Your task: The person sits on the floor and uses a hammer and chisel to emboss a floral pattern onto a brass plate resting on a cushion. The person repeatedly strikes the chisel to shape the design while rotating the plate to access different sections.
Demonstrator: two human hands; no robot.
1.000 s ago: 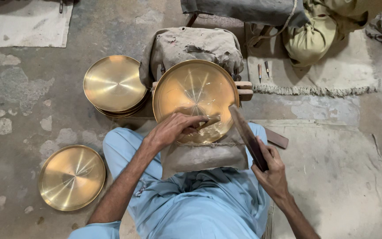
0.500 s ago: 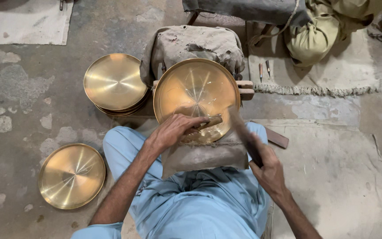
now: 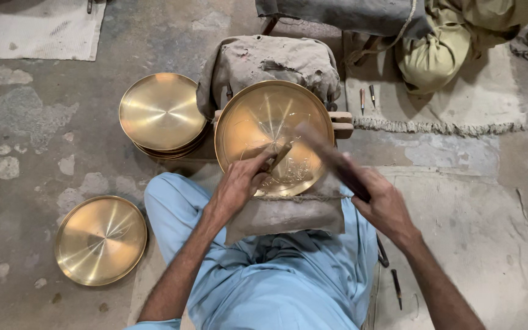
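A round brass plate (image 3: 258, 122) rests tilted on a cloth-covered block in front of me. My left hand (image 3: 239, 183) holds a short chisel-like punch (image 3: 280, 156) with its tip against the plate's lower part. Gripped in my right hand (image 3: 381, 203) is a dark hammer-like striker (image 3: 328, 157), blurred with motion, its end close to the top of the punch. Fine engraved lines show on the plate near the punch. My legs in light blue trousers are folded under the work.
A stack of brass plates (image 3: 161, 113) stands to the left of the block. One single brass plate (image 3: 100, 239) lies on the concrete floor at lower left. Small tools (image 3: 366, 96) lie on a fringed mat at upper right, others (image 3: 396, 287) by my right leg.
My right hand has swung the striker from a raised, drawn-back position down and leftwards toward the punch. The left hand has kept the punch on the plate.
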